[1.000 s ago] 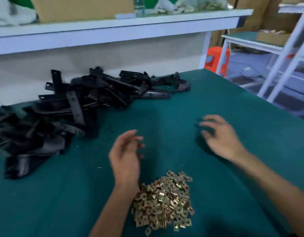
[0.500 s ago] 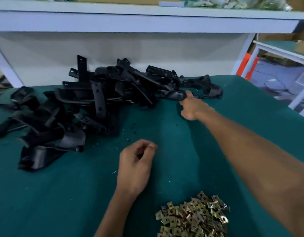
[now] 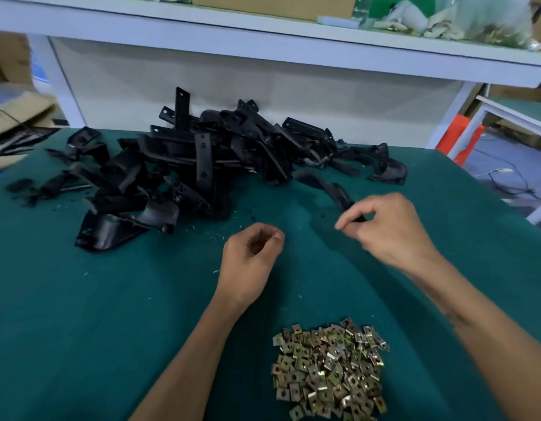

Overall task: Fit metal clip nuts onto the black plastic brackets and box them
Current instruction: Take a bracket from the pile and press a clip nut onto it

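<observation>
A heap of black plastic brackets [image 3: 202, 159] lies across the far half of the green table [image 3: 81, 314]. A pile of brass-coloured clip nuts [image 3: 328, 369] sits near the front edge. My right hand [image 3: 387, 229] is shut on one black bracket [image 3: 333, 189], which stretches from its fingers back toward the heap, just above the cloth. My left hand [image 3: 251, 259] hovers in the middle of the table with fingers curled into a loose fist; whether it holds a clip nut is hidden.
A white shelf [image 3: 263, 34] with a cardboard box [image 3: 275, 4] and bags spans the back. Cardboard [image 3: 17, 113] lies off the left edge. An orange stool [image 3: 460, 141] and another white frame stand at the right. Small debris dots the cloth.
My right hand reached out to the heap's right end, closed on a bracket and pulled it back toward me. My left hand curled into a fist and stayed near the middle.
</observation>
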Motion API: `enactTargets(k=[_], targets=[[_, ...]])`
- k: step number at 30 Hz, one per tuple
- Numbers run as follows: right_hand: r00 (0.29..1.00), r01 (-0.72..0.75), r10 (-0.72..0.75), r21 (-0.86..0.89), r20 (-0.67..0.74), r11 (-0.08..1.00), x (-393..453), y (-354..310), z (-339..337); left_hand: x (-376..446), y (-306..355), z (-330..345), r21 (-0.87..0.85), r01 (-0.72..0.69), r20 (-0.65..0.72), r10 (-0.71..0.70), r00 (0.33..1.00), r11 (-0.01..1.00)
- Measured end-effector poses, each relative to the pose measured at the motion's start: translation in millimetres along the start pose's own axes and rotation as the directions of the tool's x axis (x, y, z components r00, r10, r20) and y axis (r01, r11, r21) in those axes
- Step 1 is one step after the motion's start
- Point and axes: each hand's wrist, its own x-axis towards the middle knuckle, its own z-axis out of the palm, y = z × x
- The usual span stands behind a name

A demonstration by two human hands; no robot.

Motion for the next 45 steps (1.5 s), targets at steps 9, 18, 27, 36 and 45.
enactTargets(k=[9, 18, 27, 36, 45], targets=[[0.947, -0.115, -0.132, 0.693, 0.292, 0.712, -59, -35, 71, -17, 22, 4, -0.538, 0.239, 0.167, -0.175, 0.97, 0.808], [0.929, 0.307, -0.296, -0.017, 0.22, 0.951, -59, -8, 76, -4, 21, -5, -0.665, 0.239, 0.051, -0.276, 0.96, 0.707], [0.708, 0.392, -0.316, 0.021, 0.631, 0.92, -68, 3, 61, 1, 18, -24, -0.428, -0.008, -0.347, -0.156, 0.925, 0.904], [0.692, 0.418, -0.324, 0.008, 0.645, 0.908, -69, 2, 65, -10, 4, -15, 0.79, -0.1, -0.045, 0.22, 0.975, 0.605], [0.915, -0.036, -0.28, 0.75, 0.29, 0.66, -55, 17, 54, -23, -1, 0, 0.935, -0.156, 0.072, 0.263, 0.962, 0.317]])
